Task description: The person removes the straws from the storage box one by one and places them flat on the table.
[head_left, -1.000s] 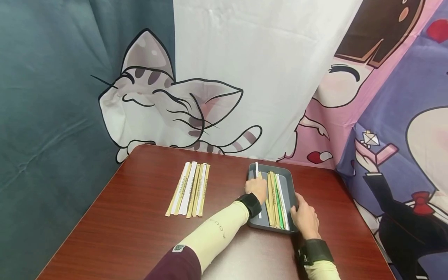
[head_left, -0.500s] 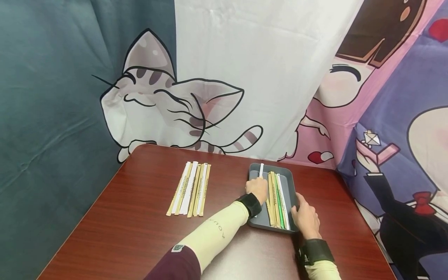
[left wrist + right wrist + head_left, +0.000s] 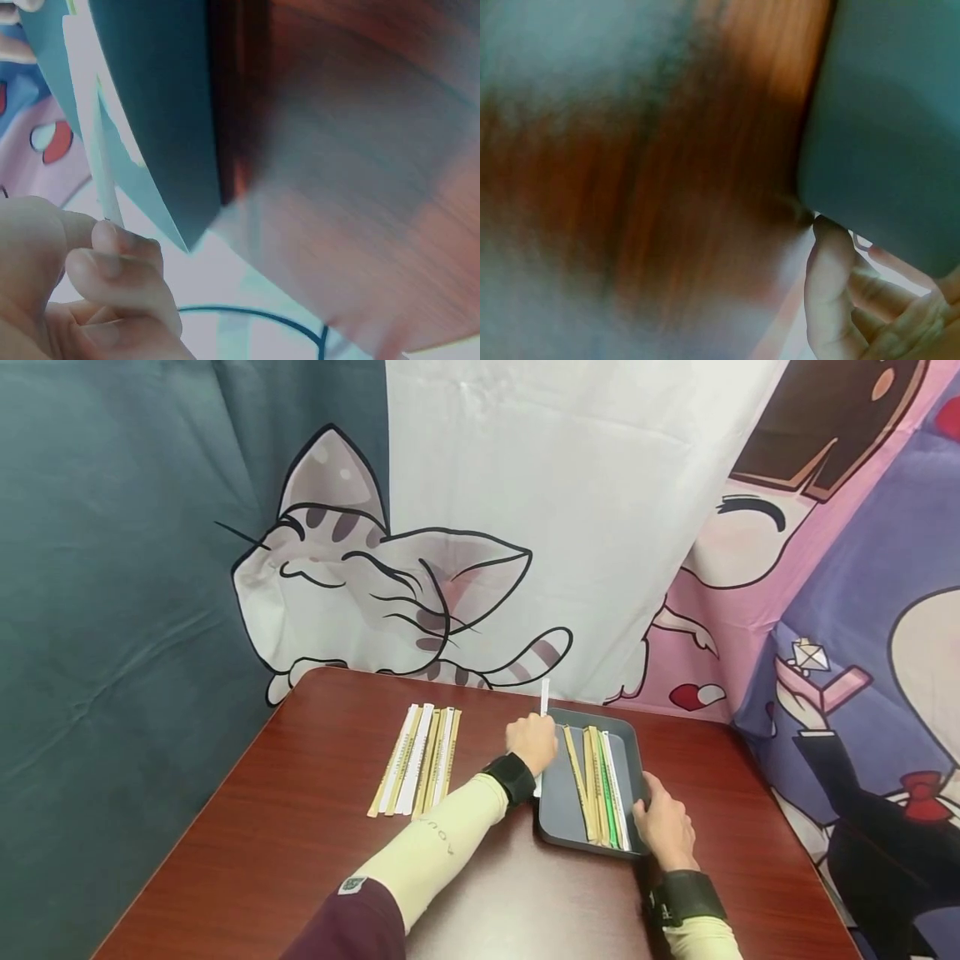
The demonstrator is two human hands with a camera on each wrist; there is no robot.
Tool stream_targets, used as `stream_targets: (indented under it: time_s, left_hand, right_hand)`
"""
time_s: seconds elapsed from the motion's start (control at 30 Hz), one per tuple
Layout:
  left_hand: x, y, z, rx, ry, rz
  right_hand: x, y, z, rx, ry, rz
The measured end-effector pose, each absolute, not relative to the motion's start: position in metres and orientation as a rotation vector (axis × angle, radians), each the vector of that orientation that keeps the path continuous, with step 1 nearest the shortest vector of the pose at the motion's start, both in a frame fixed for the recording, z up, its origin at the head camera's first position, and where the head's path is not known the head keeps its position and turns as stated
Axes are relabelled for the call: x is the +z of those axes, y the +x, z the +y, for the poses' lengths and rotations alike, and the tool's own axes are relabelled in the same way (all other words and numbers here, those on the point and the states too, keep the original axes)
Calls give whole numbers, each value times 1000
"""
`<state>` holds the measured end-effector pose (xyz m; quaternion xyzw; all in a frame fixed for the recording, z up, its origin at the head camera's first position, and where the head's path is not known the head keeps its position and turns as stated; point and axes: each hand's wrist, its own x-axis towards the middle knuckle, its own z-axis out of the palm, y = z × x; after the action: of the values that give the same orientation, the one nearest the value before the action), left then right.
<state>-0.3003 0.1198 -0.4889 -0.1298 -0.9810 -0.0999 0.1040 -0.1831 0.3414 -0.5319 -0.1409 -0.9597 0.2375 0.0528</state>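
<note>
My left hand [image 3: 532, 743] pinches a slim white paper-wrapped straw [image 3: 545, 695] just outside the left rim of a grey tray [image 3: 553, 837]. In the left wrist view the straw [image 3: 96, 127] rises from my curled fingers beside the tray wall [image 3: 161, 112]. At the tray's right side, my right hand [image 3: 666, 825] holds the rim. The right wrist view shows those fingers [image 3: 829, 255] at the edge of the tray [image 3: 885, 127]. Inside the tray lie a lone tan wrapped straw [image 3: 579, 781] and a group of tan, green and white ones [image 3: 603, 789].
Several white and tan wrapped straws [image 3: 416, 760] lie side by side on the brown table [image 3: 247, 835], left of the tray. A printed cloth backdrop [image 3: 465, 460] hangs behind the table. My left sleeve [image 3: 427, 852] reaches across the front.
My left hand has lifted the white straw out of the tray and carried it left past the rim. A lone tan straw in the tray has come into fuller view. The right hand keeps its place.
</note>
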Motion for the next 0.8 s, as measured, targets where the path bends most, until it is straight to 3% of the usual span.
stream_targets:
  time_s: [0.47,0.8]
  left_hand:
    - [-482,-312,29,-297,-241,-2936]
    - [-496,-308,-1,-286,-198,-3019]
  right_hand:
    - [-527,-186,345,723,-423,-2928]
    - [-528,-185,343,728,-430,-2938]
